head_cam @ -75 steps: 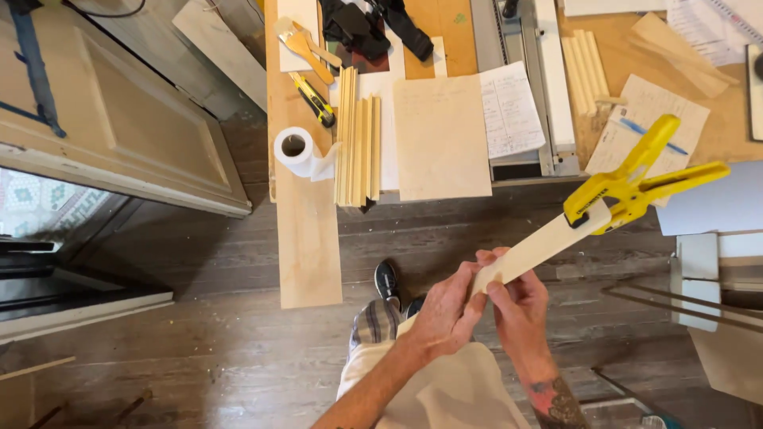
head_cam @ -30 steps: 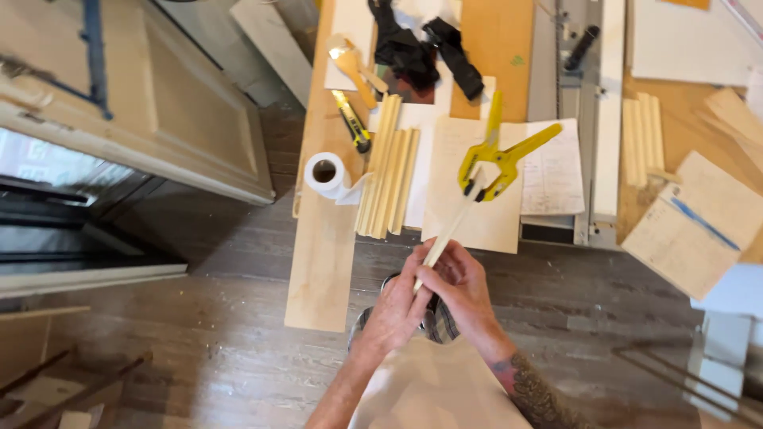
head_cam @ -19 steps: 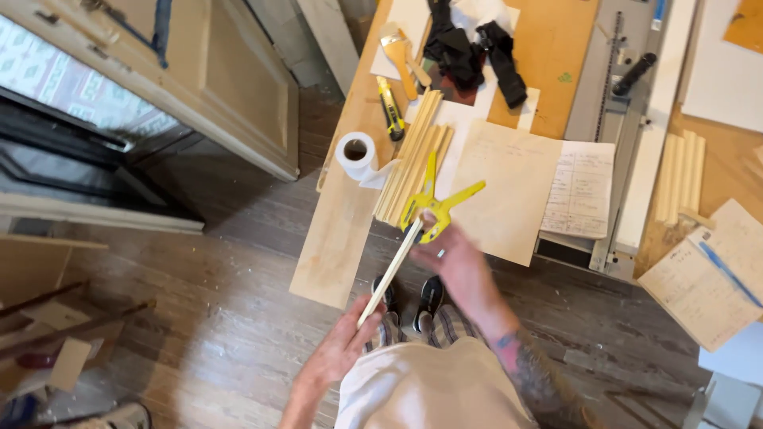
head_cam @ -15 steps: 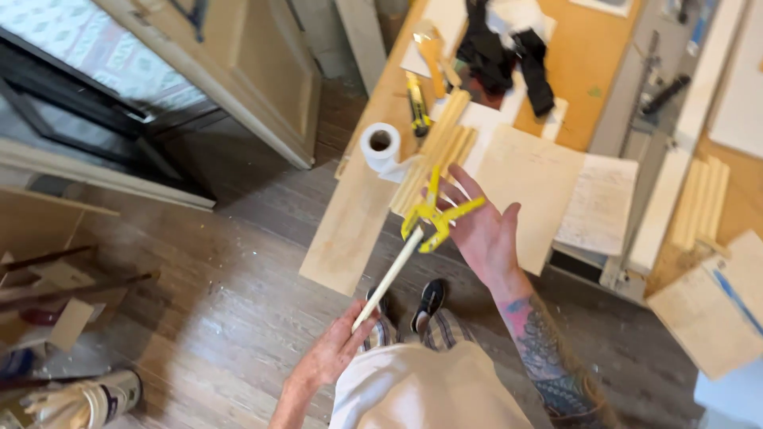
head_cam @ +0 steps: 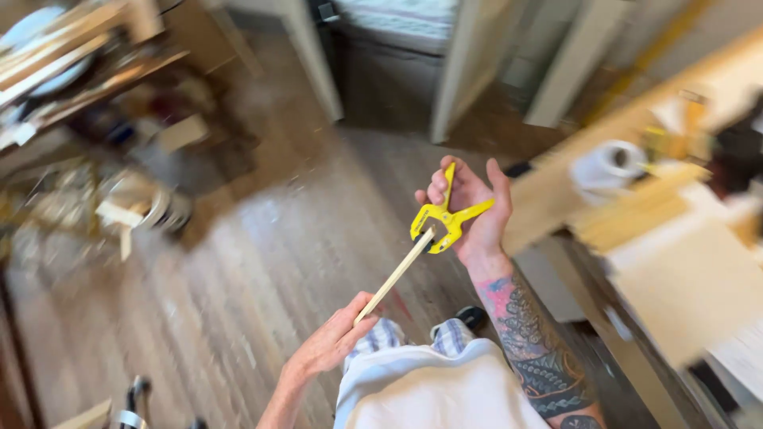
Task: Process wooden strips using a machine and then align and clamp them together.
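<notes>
Above the bare plank floor [head_cam: 262, 262], with open room to the left, the right hand [head_cam: 469, 210] wraps loosely curled fingers around a yellow clamp [head_cam: 442, 220]. The clamp bites the upper end of a thin wooden strip [head_cam: 395, 274]. The left hand [head_cam: 334, 342] pinches the strip's lower end. A workbench [head_cam: 556, 199] edge runs just right, carrying a paper roll [head_cam: 608, 165] and boards [head_cam: 683, 278]. Blurred clutter [head_cam: 103, 119] sits far left.

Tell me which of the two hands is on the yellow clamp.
The right hand, with the tattooed forearm, holds the yellow clamp. The left hand only pinches the near end of the thin wooden strip.
</notes>
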